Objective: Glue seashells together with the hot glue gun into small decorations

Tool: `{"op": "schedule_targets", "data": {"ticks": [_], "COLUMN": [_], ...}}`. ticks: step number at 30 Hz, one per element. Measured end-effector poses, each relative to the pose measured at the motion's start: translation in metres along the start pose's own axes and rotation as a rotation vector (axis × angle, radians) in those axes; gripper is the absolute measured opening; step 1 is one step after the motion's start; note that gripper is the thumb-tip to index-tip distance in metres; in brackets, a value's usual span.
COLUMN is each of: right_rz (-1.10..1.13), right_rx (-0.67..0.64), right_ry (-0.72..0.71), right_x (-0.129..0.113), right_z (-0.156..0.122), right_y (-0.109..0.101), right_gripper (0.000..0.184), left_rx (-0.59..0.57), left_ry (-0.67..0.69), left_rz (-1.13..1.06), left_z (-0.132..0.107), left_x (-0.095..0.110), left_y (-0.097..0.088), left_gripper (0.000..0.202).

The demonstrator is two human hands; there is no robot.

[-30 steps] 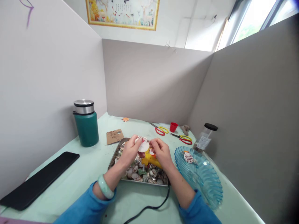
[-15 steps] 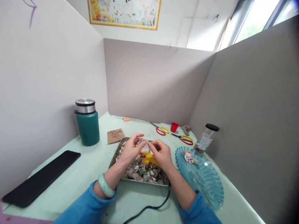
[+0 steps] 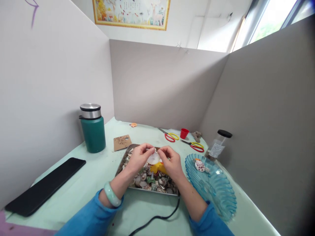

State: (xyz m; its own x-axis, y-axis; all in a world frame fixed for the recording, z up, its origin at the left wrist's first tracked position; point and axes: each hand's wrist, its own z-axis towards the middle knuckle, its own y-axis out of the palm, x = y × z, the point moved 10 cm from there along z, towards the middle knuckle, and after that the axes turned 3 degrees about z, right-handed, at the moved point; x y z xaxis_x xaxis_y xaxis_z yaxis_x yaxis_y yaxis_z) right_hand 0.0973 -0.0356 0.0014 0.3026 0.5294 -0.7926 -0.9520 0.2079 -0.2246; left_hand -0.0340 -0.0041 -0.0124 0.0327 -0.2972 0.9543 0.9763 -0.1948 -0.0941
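Both my hands hover over a metal tray (image 3: 119, 166) filled with several small shells. My left hand (image 3: 138, 158) and my right hand (image 3: 172, 162) pinch a white round shell (image 3: 154, 158) between their fingertips, just above the tray. A yellow glue gun (image 3: 157, 167) lies in the tray under my right hand, and its black cord (image 3: 157, 217) trails toward me. A blue glass dish (image 3: 216, 191) to the right of the tray holds one patterned shell (image 3: 199, 166).
A green flask (image 3: 92, 129) stands at the left, with a brown card (image 3: 121, 143) beside it. A black phone-like slab (image 3: 44, 186) lies at the near left. Two pairs of scissors (image 3: 169, 135), a red cup (image 3: 183, 133) and a black-lidded jar (image 3: 218, 144) sit at the back right. Partition walls enclose the table.
My hands have drawn closer together over the tray and turned the white shell, whose round face shows again after being edge-on half a second ago.
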Motion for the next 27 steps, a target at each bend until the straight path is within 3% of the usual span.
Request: {"op": "schedule_targets", "data": {"ticks": [17,27], "right_rz": [-0.039,0.058], "right_rx": [-0.025,0.064], "right_ry": [-0.028,0.07], "right_x": [0.001,0.012], "right_z": [0.001,0.001], "right_y": [-0.002,-0.011], "right_gripper": [0.024,0.025], "left_rx": [-0.002,-0.099], "left_ry": [0.031,-0.06], "left_rz": [0.012,-0.132], "left_z": [0.001,-0.002], "left_x": [0.002,-0.001], "left_y": [0.0,0.009], "left_gripper": [0.022,0.044]}}
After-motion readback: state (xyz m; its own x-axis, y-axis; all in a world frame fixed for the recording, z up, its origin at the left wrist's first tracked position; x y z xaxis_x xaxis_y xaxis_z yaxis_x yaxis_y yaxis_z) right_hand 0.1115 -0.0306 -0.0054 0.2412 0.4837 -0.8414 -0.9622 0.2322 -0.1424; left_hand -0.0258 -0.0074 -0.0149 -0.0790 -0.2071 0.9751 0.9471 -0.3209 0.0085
